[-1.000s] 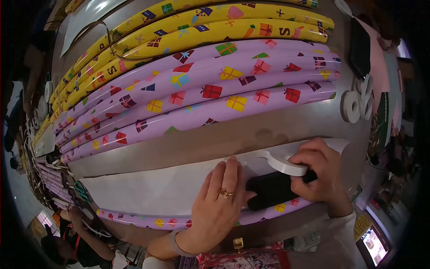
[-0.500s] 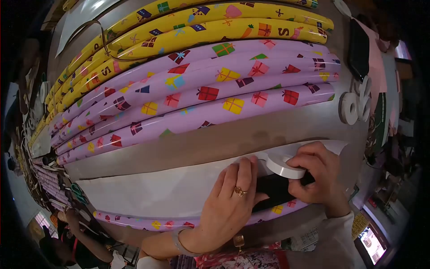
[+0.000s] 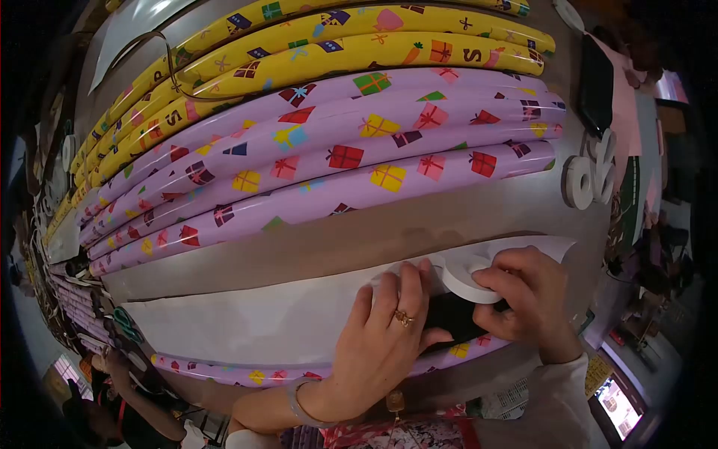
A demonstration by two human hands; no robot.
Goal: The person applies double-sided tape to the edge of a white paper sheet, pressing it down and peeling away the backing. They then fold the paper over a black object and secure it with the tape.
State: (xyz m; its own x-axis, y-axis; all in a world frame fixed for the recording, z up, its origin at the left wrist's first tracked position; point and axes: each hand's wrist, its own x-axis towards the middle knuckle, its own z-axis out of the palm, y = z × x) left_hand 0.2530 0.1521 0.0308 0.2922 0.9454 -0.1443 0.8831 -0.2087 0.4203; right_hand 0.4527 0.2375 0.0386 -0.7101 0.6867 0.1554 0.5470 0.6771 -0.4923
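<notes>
A roll of white tape (image 3: 476,292) is in my right hand (image 3: 529,295), gripped between the thumb and fingers. The tape's end appears to run toward the fingertips of my left hand (image 3: 385,337), though the exact contact is hidden. That left hand lies flat on a sheet of wrapping paper (image 3: 247,322), white side up, fingers stretched and thumb apart. Between the two hands, below the tape roll, sits a flat black object (image 3: 455,318) whose kind I cannot make out. Along the sheet's near side, the purple gift-printed face (image 3: 258,376) shows in a rolled edge.
Purple rolls (image 3: 329,161) and yellow rolls (image 3: 359,56) of wrapping paper lie across the far side. Spare tape rolls (image 3: 580,183) and a black phone-like object (image 3: 596,86) are at the right. Green-handled scissors (image 3: 127,323) lie left, near another person's arm (image 3: 138,393).
The tape roll has tipped slightly and moved a little lower in my right hand. My left hand stays pressed on the sheet. The whole view has shifted slightly.
</notes>
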